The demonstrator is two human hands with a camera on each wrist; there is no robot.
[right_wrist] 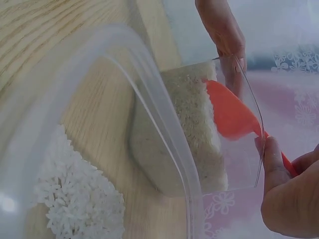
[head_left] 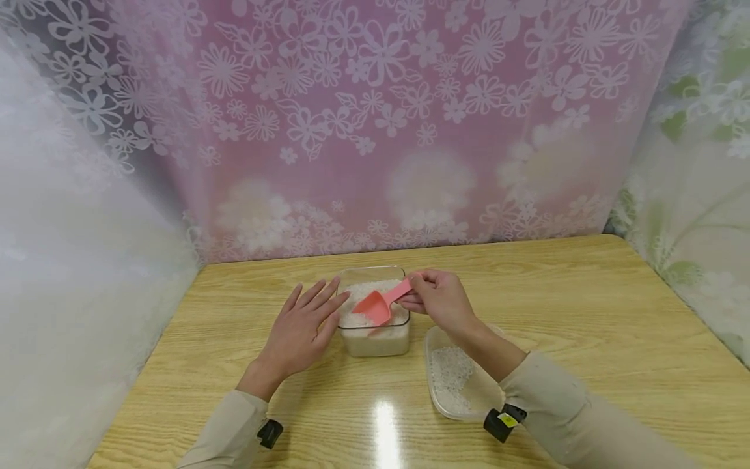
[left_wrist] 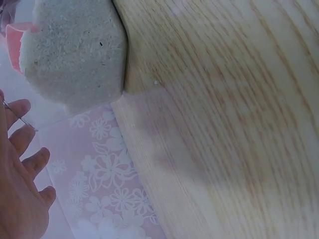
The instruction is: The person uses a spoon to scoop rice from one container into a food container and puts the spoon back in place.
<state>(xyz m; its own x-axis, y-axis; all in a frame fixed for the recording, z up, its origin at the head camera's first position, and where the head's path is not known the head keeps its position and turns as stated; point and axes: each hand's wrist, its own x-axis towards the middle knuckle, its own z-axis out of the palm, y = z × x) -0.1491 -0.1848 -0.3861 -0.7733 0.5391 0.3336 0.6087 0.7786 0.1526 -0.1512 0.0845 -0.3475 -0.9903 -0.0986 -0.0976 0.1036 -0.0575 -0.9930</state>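
A clear square container (head_left: 375,342) stands on the table, well filled with white rice (right_wrist: 192,124). My right hand (head_left: 442,301) grips the handle of a pink scoop (head_left: 375,307) over the container's right side. The scoop's bowl dips into the rice at its front edge, as the right wrist view (right_wrist: 232,109) shows through the clear wall. My left hand (head_left: 301,332), fingers spread and nearly straight, rests against the container's left side and rim.
Right of the container and nearer me sits a translucent plastic tub (head_left: 435,391) with a smaller heap of rice (head_left: 454,371), partly under my right forearm. The wood-grain table (head_left: 234,312) meets a pink flowered curtain (head_left: 351,163) at its back edge.
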